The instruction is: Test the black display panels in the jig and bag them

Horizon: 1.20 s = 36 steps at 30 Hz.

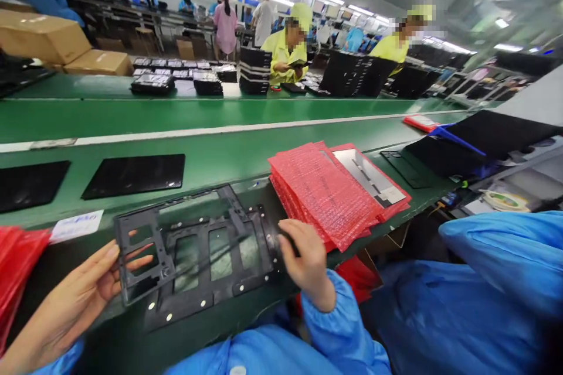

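My left hand (pixel 94 281) grips the left end of a thin black frame with cut-out windows (pixel 165 246), its thumb on the edge and fingers showing through an opening. The frame is tilted above a flat black fixture with round silver dots (pixel 202 290), which lies on the bench. My right hand (pixel 303 252) is at the fixture's right end with fingers curled and the index finger near the thumb; whether anything small is between them is too hidden to tell. Just beyond it lies a stack of red bubble-wrap pouches (pixel 325 193), with a silvery panel (pixel 367 176) on top at the right.
Two dark panels (pixel 134 176) lie on the green bench (pixel 220 146) at the back left. A white label (pixel 77 226) and red bags (pixel 21 263) are at left. Someone in a blue gown (pixel 484 281) sits at right; workers in yellow (pixel 285 50) are across the bench.
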Motion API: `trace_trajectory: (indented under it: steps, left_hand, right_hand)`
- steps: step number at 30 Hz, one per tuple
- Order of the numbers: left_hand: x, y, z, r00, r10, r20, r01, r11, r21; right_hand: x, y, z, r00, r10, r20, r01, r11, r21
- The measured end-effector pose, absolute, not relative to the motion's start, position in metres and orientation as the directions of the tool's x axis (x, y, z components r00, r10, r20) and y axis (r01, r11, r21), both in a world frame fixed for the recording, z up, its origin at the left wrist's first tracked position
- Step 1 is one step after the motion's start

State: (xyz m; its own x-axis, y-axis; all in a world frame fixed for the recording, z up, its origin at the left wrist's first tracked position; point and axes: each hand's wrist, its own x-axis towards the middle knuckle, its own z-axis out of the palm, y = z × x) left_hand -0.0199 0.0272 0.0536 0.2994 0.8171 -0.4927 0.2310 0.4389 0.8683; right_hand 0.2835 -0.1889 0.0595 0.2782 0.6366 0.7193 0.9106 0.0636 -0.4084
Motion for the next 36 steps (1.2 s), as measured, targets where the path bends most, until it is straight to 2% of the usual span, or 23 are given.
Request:
trace_trajectory:
  steps: [4,8,10,12,13,15,17,18,21,24,27,29,31,34,36]
  left_hand:
    - [-0.022,0.005,0.04,0.45,0.651,-0.611,0.132,0.629,0.766]
    - [-0.011,0.002,0.029,0.522,0.595,-0.611,0.194,0.615,0.765]
    - [-0.008,0.006,0.021,0.5,0.648,-0.574,0.317,0.48,0.818]
    - [-0.008,0.012,0.013,0.461,0.746,-0.481,0.525,0.208,0.825]
    - [-0.008,0.015,0.01,0.446,0.8,-0.4,0.628,0.039,0.777]
    - [-0.008,0.017,0.009,0.451,0.864,-0.226,0.767,-0.245,0.594]
    - [-0.004,0.017,0.02,0.501,0.856,-0.124,0.788,-0.393,0.473]
    - [0.0,0.016,0.029,0.539,0.835,-0.106,0.764,-0.432,0.48]
    - [0.029,0.015,0.066,0.689,0.719,-0.089,0.574,-0.467,0.672]
    - [0.081,0.015,0.095,0.84,0.527,-0.127,0.357,-0.362,0.861]
    - [0.145,0.009,0.102,0.93,0.302,-0.208,0.251,-0.111,0.961]
    - [0.185,0.0,0.096,0.936,0.226,-0.27,0.264,0.057,0.963]
    - [0.22,-0.011,0.088,0.939,0.195,-0.283,0.225,0.273,0.935]
    - [0.257,-0.026,0.078,0.953,0.199,-0.227,0.08,0.56,0.825]
    - [0.274,-0.033,0.075,0.95,0.225,-0.215,0.023,0.638,0.77]
  right_hand:
    - [0.299,-0.213,0.074,0.349,0.542,0.764,0.921,-0.047,-0.388]
    - [0.305,-0.22,0.076,0.353,0.541,0.763,0.926,-0.085,-0.368]
    - [0.308,-0.223,0.077,0.343,0.555,0.758,0.93,-0.086,-0.358]
    - [0.311,-0.229,0.081,0.349,0.568,0.746,0.928,-0.098,-0.359]
    - [0.313,-0.233,0.084,0.358,0.569,0.74,0.925,-0.109,-0.364]
    - [0.323,-0.241,0.093,0.388,0.578,0.718,0.914,-0.143,-0.379]
    - [0.34,-0.249,0.103,0.4,0.627,0.668,0.908,-0.176,-0.379]
    - [0.353,-0.25,0.107,0.395,0.668,0.631,0.909,-0.187,-0.372]
    - [0.4,-0.246,0.112,0.364,0.758,0.541,0.923,-0.214,-0.32]
    - [0.445,-0.231,0.107,0.365,0.774,0.517,0.931,-0.304,-0.202]
    - [0.469,-0.214,0.102,0.423,0.841,0.337,0.904,-0.419,-0.09]
    - [0.472,-0.206,0.102,0.498,0.843,0.201,0.866,-0.494,-0.073]
    - [0.47,-0.201,0.103,0.564,0.813,0.143,0.825,-0.561,-0.065]
    - [0.464,-0.196,0.106,0.639,0.745,0.19,0.765,-0.642,-0.053]
    - [0.46,-0.193,0.108,0.658,0.717,0.23,0.745,-0.665,-0.059]
